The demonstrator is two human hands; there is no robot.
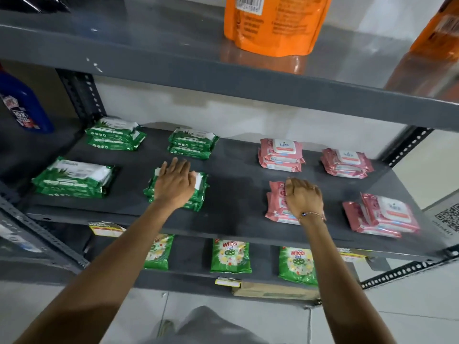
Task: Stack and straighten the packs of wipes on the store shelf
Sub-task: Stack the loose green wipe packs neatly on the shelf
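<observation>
On the grey shelf [233, 184] lie stacks of wipes, green on the left and pink on the right. My left hand [175, 184] rests flat, fingers spread, on top of the front-middle green stack [200, 192]. My right hand [304, 198] is curled over the front pink stack [274, 207], fingers bent on its top pack. Other green stacks sit at the front left [73, 178], back left [114, 135] and back middle [192, 142]. Pink stacks lie at the back [280, 155], back right [346, 163] and front right [382, 217], the last one skewed.
Orange pouches [273, 23] stand on the shelf above. A blue bottle [23, 105] stands on the neighbouring shelf to the left. Green detergent bags [229, 255] line the shelf below, with a flat cardboard piece [273, 290] at its edge. Perforated uprights frame both sides.
</observation>
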